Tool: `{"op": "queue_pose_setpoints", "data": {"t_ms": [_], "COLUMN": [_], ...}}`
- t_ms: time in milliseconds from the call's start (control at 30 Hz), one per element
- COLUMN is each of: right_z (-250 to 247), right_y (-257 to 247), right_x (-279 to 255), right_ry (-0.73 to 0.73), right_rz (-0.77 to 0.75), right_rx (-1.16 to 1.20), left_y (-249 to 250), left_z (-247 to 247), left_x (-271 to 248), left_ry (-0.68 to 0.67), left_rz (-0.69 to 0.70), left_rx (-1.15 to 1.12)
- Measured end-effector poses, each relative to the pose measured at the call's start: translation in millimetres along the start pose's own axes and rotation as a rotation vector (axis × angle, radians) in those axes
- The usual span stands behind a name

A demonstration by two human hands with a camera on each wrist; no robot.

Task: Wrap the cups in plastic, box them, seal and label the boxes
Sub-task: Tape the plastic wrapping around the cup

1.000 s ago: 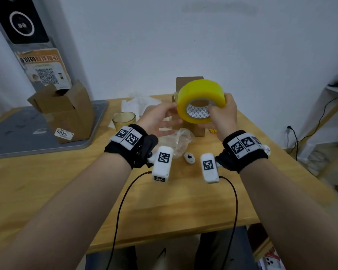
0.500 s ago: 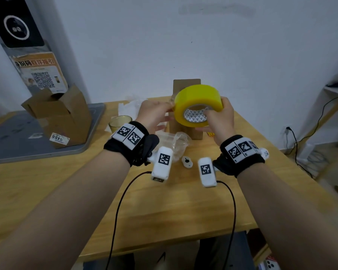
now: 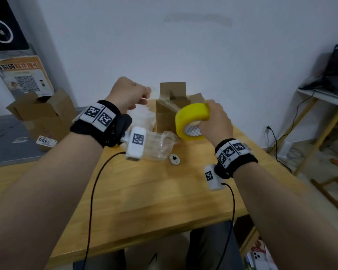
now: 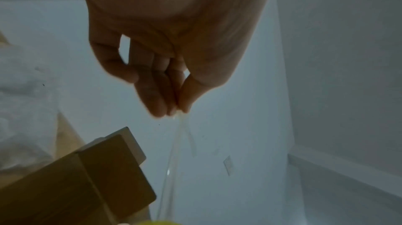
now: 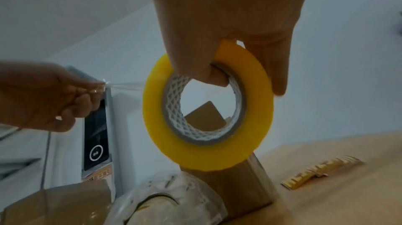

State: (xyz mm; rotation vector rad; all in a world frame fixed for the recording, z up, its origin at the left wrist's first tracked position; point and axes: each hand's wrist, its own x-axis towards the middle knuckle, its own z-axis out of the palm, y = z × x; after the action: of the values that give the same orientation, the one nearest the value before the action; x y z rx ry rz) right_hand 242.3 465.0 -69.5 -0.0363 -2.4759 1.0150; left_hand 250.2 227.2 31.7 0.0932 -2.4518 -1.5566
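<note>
You are gripping the yellow tape roll [image 5: 207, 108] with your right hand [image 3: 216, 121], thumb hooked through its core, just near of the open cardboard box [image 3: 171, 108], while your left hand [image 3: 128, 94] is pinching the tape's free end [image 4: 181, 118] out to the left. The clear strip could be folding onto itself or slipping from so small a pinch. It is barely showing against the wall, and the box's contents are hidden.

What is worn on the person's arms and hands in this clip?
Bare forearms, no sleeves or gloves. Each wrist has a black band topped with white square-code tags, plus a white tagged camera block beneath. A thin black cable trails from each block.
</note>
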Motion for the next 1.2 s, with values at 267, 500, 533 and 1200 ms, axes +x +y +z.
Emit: {"op": "queue_pose_setpoints", "data": {"t_ms": [267,500,533,1200], "right_z": [-4.2,6.1,7.7,37.8], "right_y": [20.3,18.6,17.3,11.2], "right_x": [-12.7,-14.9,-12.8,3.1], "right_ry": [0.000,-0.055,-0.052,-0.094], "right_rz": [0.070,0.020,0.009,-0.173], "right_rx": [0.131,-0.055,-0.077,-0.309], "left_y": [-38.7,-93.5,-98.4,-137.7], "left_z": [-0.8,14.6,16.4,28.1], "left_x": [15.2,36.2,39.4,54.2], "left_ry": [-0.222,-0.229,-0.225,-0.093], "left_rz": [-0.169,-0.242,-0.254,-0.221], "left_rx": [0.139,0.390,0.384,0.689]}}
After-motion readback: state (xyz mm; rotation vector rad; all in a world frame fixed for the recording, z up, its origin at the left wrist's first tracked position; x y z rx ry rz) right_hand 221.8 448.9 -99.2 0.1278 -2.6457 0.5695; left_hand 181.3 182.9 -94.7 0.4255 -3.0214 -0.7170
